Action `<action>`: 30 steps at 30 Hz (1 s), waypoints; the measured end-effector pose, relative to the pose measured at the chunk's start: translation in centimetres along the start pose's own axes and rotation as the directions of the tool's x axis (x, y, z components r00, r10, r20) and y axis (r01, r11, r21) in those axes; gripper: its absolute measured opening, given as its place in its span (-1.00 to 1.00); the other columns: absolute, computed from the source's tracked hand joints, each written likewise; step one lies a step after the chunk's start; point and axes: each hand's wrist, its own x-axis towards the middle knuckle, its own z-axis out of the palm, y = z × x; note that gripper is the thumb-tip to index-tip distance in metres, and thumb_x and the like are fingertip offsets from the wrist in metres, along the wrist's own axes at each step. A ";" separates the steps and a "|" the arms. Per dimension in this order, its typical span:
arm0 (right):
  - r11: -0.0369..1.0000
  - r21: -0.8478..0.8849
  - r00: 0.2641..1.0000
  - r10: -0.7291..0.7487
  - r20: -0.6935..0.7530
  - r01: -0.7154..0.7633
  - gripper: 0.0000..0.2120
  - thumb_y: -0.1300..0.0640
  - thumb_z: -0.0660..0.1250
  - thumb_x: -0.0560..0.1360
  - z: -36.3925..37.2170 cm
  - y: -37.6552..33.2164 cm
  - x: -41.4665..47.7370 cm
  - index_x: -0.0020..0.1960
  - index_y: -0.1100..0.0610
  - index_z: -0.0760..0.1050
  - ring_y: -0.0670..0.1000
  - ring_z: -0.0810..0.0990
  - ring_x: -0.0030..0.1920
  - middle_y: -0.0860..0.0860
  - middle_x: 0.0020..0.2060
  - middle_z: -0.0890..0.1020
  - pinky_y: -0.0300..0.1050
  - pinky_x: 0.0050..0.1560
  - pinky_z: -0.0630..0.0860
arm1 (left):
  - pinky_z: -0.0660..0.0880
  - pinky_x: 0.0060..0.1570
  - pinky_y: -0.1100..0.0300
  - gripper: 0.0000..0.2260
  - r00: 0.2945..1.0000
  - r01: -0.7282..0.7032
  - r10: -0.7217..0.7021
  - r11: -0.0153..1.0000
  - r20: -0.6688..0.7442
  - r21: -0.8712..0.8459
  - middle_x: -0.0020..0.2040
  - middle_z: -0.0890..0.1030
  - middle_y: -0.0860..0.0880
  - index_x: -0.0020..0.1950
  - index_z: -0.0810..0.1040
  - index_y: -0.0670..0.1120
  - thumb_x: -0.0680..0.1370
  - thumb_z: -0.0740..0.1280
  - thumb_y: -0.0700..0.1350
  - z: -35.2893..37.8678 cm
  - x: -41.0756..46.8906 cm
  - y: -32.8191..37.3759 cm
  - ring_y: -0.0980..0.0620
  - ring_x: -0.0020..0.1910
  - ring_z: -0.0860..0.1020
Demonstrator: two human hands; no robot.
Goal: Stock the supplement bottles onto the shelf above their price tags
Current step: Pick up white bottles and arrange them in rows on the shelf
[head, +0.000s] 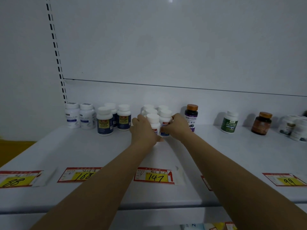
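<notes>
While stretched toward the back edge of the shelf (83,146), behind the 147 price tag (153,176), gripped the front white-capped bottle (153,121) with the left hand (142,130), the neighbouring bottle (166,118) with the right hand (177,126). Judged light, rigid, slick-sided; best clasped round the body.

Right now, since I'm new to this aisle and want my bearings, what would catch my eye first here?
Two bare forearms reach to the middle of the shelf, where the left hand and right hand hold the front ones of a cluster of white-capped bottles. Straight below them, at the shelf's front edge, sits a red-and-yellow price tag marked 147. Just right of the hands stands a dark purple bottle with an orange cap.
</notes>
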 end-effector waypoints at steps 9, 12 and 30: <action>1.000 -0.030 1.000 0.004 -0.005 -0.004 -0.44 0.06 0.48 0.38 0.0 -0.1 -0.4 0.25 0.29 0.37 0.14 0.57 0.11 0.19 0.13 0.58 -0.12 -0.01 0.47 | 0.36 0.28 -0.01 -0.16 0.999 0.026 -0.026 0.999 -0.018 -0.021 0.28 0.36 -0.19 0.33 0.22 -0.22 0.22 0.59 0.01 0.6 0.2 0.3 -0.17 0.27 0.38; 0.997 -0.071 1.000 -0.004 0.011 0.004 -0.47 0.06 0.48 0.38 -0.1 -0.1 -0.7 0.23 0.30 0.42 0.14 0.59 0.10 0.19 0.12 0.60 -0.09 0.03 0.50 | 0.34 0.27 0.00 -0.15 0.999 0.034 -0.034 0.999 -0.006 0.008 0.29 0.35 -0.19 0.34 0.21 -0.22 0.23 0.59 0.02 0.6 0.0 0.2 -0.18 0.29 0.36; 0.873 -0.473 0.979 -0.020 0.203 0.116 -0.55 0.01 0.36 0.49 -6.8 0.0 -7.7 0.28 0.23 0.44 0.10 0.52 0.15 0.15 0.18 0.55 -0.18 0.02 0.40 | 0.46 -0.06 0.14 -0.68 0.951 -0.257 0.121 0.819 0.283 0.513 0.09 0.55 -0.12 0.11 0.45 -0.15 0.48 0.34 0.02 -6.2 -4.5 0.2 -0.05 -0.04 0.49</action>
